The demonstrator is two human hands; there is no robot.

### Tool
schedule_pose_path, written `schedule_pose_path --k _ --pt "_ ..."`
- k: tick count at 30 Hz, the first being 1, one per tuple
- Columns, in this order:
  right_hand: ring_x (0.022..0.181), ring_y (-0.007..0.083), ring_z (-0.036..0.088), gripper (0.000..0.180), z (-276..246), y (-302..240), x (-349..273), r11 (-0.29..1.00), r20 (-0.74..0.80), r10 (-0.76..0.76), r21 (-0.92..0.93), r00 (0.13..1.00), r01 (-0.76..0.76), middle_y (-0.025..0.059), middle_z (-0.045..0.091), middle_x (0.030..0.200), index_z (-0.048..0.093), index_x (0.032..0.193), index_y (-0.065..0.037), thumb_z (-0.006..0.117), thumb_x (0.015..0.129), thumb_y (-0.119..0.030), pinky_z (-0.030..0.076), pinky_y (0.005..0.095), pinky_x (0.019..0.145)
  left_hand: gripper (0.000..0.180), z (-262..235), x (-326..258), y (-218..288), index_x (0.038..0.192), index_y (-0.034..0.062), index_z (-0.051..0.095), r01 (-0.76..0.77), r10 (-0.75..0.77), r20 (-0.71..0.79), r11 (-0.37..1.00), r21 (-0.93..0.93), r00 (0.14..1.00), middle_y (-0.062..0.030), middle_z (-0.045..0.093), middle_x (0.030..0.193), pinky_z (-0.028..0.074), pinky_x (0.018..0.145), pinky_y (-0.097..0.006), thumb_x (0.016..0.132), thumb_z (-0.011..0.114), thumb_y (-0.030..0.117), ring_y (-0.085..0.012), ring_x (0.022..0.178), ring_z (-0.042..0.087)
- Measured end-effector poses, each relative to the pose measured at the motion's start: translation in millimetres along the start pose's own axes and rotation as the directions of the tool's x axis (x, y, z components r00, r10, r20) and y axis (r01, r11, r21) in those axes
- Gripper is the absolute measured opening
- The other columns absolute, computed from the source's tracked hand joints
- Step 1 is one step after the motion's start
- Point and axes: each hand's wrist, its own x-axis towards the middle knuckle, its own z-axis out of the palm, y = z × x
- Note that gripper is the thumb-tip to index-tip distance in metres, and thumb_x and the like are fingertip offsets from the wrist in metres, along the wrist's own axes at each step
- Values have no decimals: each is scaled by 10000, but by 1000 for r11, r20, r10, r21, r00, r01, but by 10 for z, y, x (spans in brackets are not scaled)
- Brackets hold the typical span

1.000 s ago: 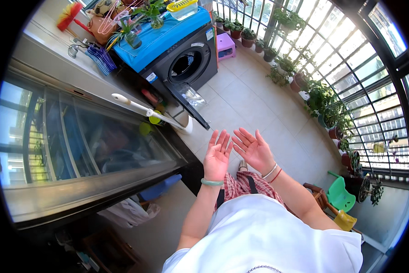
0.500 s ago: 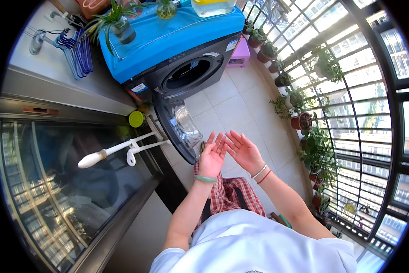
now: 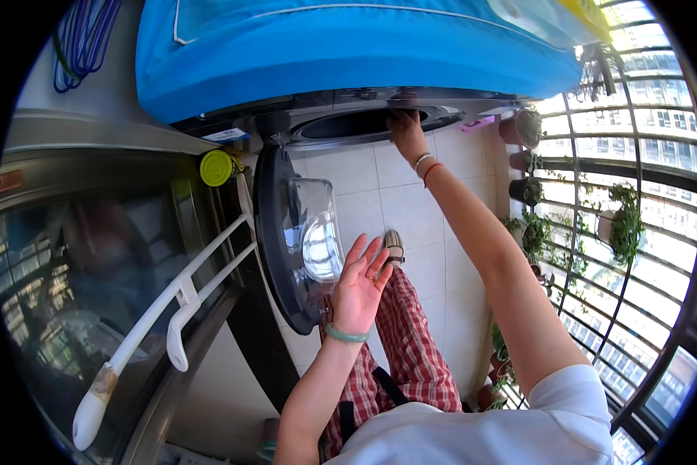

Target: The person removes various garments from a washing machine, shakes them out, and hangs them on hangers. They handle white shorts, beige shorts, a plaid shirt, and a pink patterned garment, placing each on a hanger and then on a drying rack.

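a person's right hand (image 3: 404, 130) reaches to the rim of the washer (image 3: 364, 124) drum opening, fingers hidden, grip unclear. the left hand (image 3: 362, 287) hangs open and empty beside the washer's swung-open door (image 3: 294, 232), above the tiled floor (image 3: 410, 209).

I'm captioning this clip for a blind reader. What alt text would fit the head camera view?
Seen from above, a person's right hand reaches into the drum opening of a front-loading washing machine under a blue cover, its round door swung open. The left hand hovers open and empty beside the door, above a tiled balcony floor lined with potted plants.
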Motion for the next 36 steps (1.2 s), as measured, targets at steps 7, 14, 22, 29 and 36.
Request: schedule_pose_path --k 7,14,22,29,36 --pt "1256 356 444 419 443 675 1161 766 247 -84 -604 965 221 166 493 1370 517 1285 -61 423 968 -317 319 460 1076 471 -87 822 -274 1445 155 363 -114 124 91 987 -110 988 -64 439 1417 363 1094 -374 982 451 146 -195 1304 416" --pt "1335 332 378 438 469 751 1259 745 245 53 -656 968 125 152 447 1425 480 1340 -71 413 976 -306 271 447 1120 456 -217 1117 -424 1430 150 382 -121 132 63 980 -161 989 -59 446 1407 390 1070 -373 980 455 147 -185 1270 446" --pt "858 168 545 140 253 125 66 421 13 275 897 961 -133 36 562 946 546 1061 -74 543 960 -172 460 348 802 456 -234 1022 -416 1421 150 397 -140 144 31 985 -97 989 -46 463 1384 395 1046 -360 972 473 170 -175 1252 453" --pt "706 106 510 89 -369 -225 -855 289 134 79 945 988 -151 -5 542 810 550 975 -70 568 958 -155 428 278 667 464 17 1505 -143 1416 163 403 -209 209 -34 978 15 977 -35 483 1328 388 1037 -375 977 504 273 -177 1238 458" --pt "761 40 477 87 -823 -396 -1924 680 492 32 627 870 -380 -44 540 864 559 994 -42 590 949 -109 397 204 673 491 375 2330 309 1189 31 599 67 -61 367 998 -3 928 -81 680 1103 527 844 -342 935 563 449 -198 936 669"
